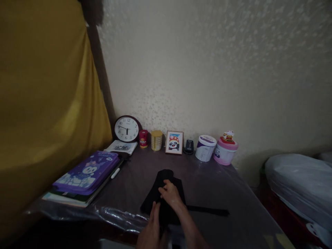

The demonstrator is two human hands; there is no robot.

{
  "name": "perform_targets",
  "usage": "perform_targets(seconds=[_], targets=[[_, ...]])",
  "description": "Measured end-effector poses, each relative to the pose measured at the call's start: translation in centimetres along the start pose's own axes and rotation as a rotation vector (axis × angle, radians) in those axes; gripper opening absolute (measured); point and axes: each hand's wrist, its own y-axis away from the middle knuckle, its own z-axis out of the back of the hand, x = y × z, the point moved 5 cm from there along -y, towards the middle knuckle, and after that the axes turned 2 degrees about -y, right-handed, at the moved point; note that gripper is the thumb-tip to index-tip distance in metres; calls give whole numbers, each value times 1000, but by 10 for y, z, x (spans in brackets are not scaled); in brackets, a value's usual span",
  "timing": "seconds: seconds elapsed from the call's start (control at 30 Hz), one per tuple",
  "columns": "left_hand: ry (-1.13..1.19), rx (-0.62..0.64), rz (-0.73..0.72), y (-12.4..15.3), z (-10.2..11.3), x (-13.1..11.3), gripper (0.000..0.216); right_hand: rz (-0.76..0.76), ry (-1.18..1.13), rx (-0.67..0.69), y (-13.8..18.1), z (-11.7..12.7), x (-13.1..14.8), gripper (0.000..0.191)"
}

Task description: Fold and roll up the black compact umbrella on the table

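A piece of black cloth (149, 200) lies folded on the dark table in front of me. From its right side a long black strap (210, 209) stretches out across the tabletop. My left hand (151, 228) is at the near left part of the cloth, its fingers close together and gripping the fabric. Over the middle of the cloth, my right hand (171, 194) bends its fingers down and pinches the fabric. The dark folds are hard to tell apart, and part of the cloth is hidden under both hands.
Along the wall stand a clock (126, 129), a red can (143, 139), a yellow tin (156, 140), a framed panda picture (174, 142), a black stapler-like object (189, 146) and two tubs (204, 148). A purple case (88, 173) and white pen (115, 173) lie left. Clear plastic covers the table.
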Motion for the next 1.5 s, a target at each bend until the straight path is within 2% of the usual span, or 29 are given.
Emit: perform_targets(seconds=[0.2,0.3,0.4,0.47,0.53,0.63,0.73,0.83,0.9,1.0,1.1,1.17,1.2,1.23,1.37,1.43,1.5], targets=[[-189,132,164,-1,4,-6,76,21,-110,122,1,-7,1,35],[-190,140,178,-2,6,-6,73,150,-127,153,13,-2,10,30],[-164,129,171,-2,5,-3,73,313,-123,47,33,10,15,22],[-155,130,163,-3,3,-1,73,407,-58,-80,43,17,12,22],[-152,132,170,-3,1,1,73,484,23,-146,46,16,5,23],[-146,143,169,-4,-1,2,73,538,114,-151,27,9,-8,28],[-137,119,156,-3,1,2,73,527,222,-140,-11,9,-16,33],[-119,93,149,-1,3,1,73,378,361,-173,-46,22,-19,35],[-102,89,139,1,4,0,72,275,410,-243,-52,32,-18,38],[-98,71,145,3,5,0,72,320,376,-229,-24,28,-6,38],[-123,67,141,3,4,3,68,507,273,-28,31,7,11,34],[-136,82,137,3,3,5,67,571,159,62,64,3,14,31],[-136,87,137,4,2,6,67,555,95,59,75,7,10,30],[-132,87,135,4,1,6,68,502,31,-1,80,15,3,30],[-117,46,149,6,4,6,69,177,-91,-326,74,64,-52,33],[-128,29,176,7,6,5,67,43,-97,-365,66,77,-80,31],[-136,19,191,8,9,2,65,-67,-187,-314,59,78,-101,31]])
